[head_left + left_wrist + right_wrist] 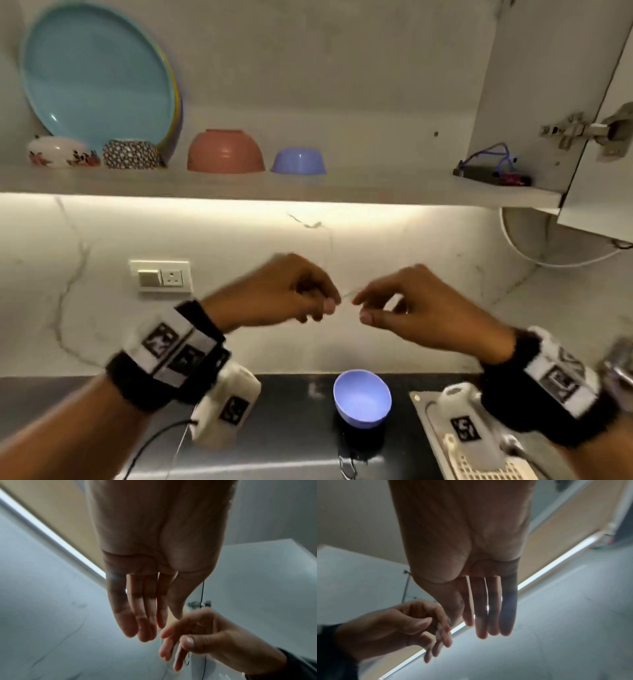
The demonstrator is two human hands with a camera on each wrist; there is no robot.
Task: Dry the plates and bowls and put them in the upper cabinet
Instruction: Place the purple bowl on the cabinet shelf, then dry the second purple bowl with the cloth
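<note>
A violet bowl (362,399) stands upright on the black counter (291,411), below my hands. On the upper cabinet shelf (376,190) a teal plate (99,75) leans against the back with other plates behind it. Along the shelf lie a white floral bowl (61,151), a patterned bowl (132,154), a pink bowl (226,150) and a small violet bowl (298,161), the last two upside down. My left hand (325,308) (145,628) (436,628) and right hand (363,308) (175,642) (488,626) hover before the backsplash, fingertips almost meeting, fingers loosely bent, holding nothing I can make out.
The cabinet door (603,171) stands open at the right. A black item with a blue cord (493,171) lies at the shelf's right end. A sink with a white rack (486,469) is at the bottom right, a tap (616,370) beside it. A wall socket (161,275) is left.
</note>
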